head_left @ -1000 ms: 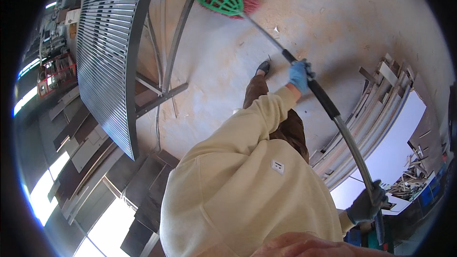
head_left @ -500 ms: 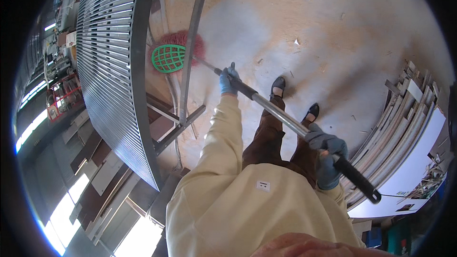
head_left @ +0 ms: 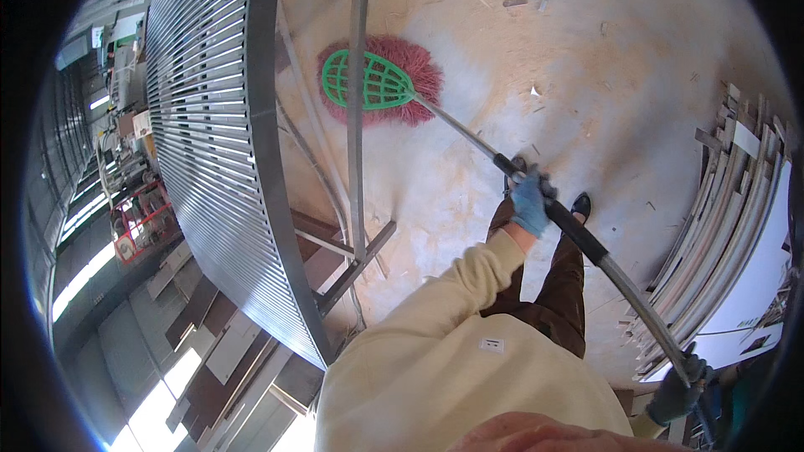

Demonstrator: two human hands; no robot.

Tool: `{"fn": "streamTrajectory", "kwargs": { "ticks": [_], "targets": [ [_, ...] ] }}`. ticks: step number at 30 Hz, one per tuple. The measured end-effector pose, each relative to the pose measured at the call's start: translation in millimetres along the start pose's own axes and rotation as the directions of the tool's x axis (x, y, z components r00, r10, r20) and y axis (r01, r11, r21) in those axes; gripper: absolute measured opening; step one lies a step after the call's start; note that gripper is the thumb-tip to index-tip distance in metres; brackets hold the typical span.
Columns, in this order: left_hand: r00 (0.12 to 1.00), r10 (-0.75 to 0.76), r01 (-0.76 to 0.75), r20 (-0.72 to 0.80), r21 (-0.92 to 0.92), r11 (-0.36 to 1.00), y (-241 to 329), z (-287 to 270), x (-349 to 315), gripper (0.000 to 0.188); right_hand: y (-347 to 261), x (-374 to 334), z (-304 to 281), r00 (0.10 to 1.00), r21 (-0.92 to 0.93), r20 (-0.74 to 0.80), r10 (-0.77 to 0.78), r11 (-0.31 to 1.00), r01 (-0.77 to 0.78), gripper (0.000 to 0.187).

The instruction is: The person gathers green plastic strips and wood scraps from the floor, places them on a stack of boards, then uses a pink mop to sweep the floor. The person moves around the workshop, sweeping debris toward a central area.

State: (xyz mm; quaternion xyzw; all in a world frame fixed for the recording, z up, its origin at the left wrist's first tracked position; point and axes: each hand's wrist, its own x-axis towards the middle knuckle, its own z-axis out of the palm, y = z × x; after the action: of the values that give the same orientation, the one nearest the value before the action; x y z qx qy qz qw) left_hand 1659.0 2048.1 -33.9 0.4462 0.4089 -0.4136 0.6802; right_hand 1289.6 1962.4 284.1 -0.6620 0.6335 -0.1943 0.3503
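A dusty floor (head_left: pixel 645 42) spreads out below, with a big slatted metal rack (head_left: pixel 209 117) along the left and a stack of long wood strips (head_left: pixel 712 238) at the right. The broom (head_left: pixel 586 243) slants between them, its green-and-red head (head_left: pixel 385 81) partly hidden by a rack leg (head_left: pixel 358 159) standing in front, while the left hand (head_left: pixel 529 203) clamps its black grip (head_left: pixel 569 223) and the right hand (head_left: pixel 677 389), well apart, closes round the handle near its other end; small wood scraps (head_left: pixel 514 2) dot the floor
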Motion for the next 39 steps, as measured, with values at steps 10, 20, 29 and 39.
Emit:
{"fn": "streamTrajectory", "kwargs": {
  "ticks": [10,20,29,39],
  "targets": [
    [0.919,0.357,-0.386,0.165,0.203,0.900,160,8,140,0.026,15,26,205,0.975,0.909,0.213,0.064,0.352,-0.222,0.028],
    [0.982,0.115,-0.146,0.150,0.215,0.966,323,-12,249,0.054,-126,42,398,0.794,0.911,0.331,-0.510,0.393,-0.127,0.025],
    [0.984,0.106,-0.147,0.143,0.317,0.937,96,71,154,0.019,-27,11,176,0.924,0.384,0.366,-0.112,0.922,-0.040,0.034],
    [0.953,-0.277,0.256,0.124,0.162,0.953,-148,123,-143,0.023,39,-57,-114,0.985,0.894,0.035,0.167,0.435,-0.106,0.037]
  ]
}}
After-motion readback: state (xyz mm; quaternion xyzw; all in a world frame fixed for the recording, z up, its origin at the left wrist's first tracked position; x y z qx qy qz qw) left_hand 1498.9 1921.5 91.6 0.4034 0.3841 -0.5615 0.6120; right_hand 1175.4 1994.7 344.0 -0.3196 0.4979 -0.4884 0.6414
